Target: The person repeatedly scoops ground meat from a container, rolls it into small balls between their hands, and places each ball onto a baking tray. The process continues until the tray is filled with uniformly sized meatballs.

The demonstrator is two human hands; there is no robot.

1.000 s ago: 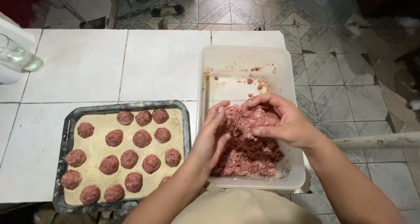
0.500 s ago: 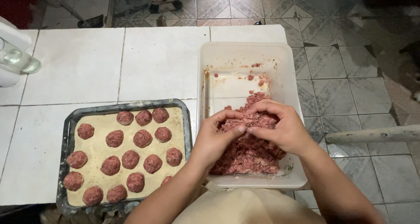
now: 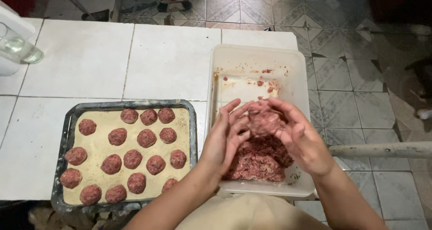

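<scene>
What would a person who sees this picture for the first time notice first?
First, the two hands, left hand and right hand, cupping a lump of minced meat above the white plastic tub on the right. Next, the dark baking tray on the left, with rows of shaped meatballs.

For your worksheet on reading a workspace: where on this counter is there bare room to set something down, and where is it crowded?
Bare white tiled counter lies behind the dark metal baking tray and left of the clear plastic tub. Crowded: the tray is nearly filled with meatballs, and both hands, left hand and right hand, cup a lump of minced meat over the tub.
</scene>
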